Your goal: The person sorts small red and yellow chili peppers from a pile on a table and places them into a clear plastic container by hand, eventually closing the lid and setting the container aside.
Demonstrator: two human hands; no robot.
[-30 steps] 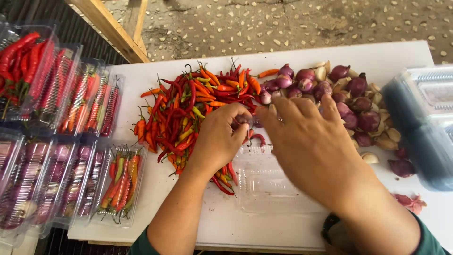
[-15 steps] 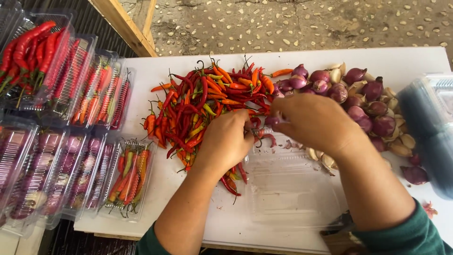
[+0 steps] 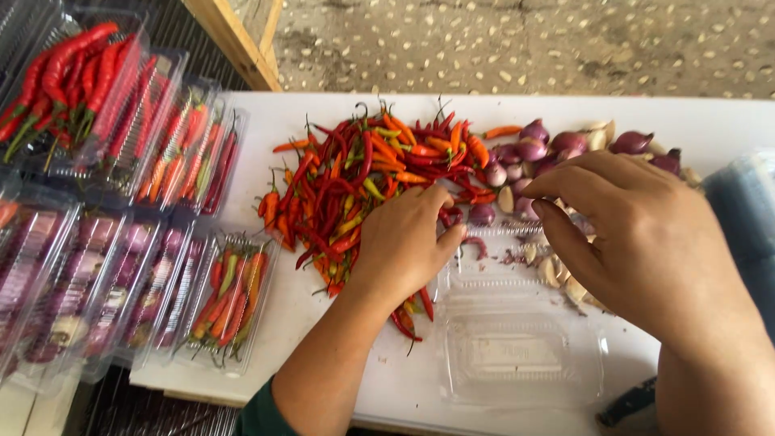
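A heap of red, orange and green chillies (image 3: 355, 178) lies on the white table (image 3: 710, 121). My left hand (image 3: 408, 242) rests palm down on the heap's right edge, fingers curled over a few chillies. My right hand (image 3: 638, 242) hovers over the garlic cloves (image 3: 557, 270) and shallots (image 3: 533, 149), fingers bent downward; whether it holds anything is hidden. An open clear plastic clamshell box (image 3: 517, 347) lies empty between my forearms.
Rows of filled clear packs stand at the left: long red chillies (image 3: 73, 89), mixed chillies (image 3: 230, 299), shallots (image 3: 56, 282). A stack of blue-tinted plastic boxes (image 3: 747, 210) sits at the right. A wooden beam (image 3: 234, 40) crosses behind, with gravel ground beyond.
The view has come closer and shifted left. My right hand moved from the chilli heap's edge right onto the garlic and shallots. My left hand stayed on the chillies.
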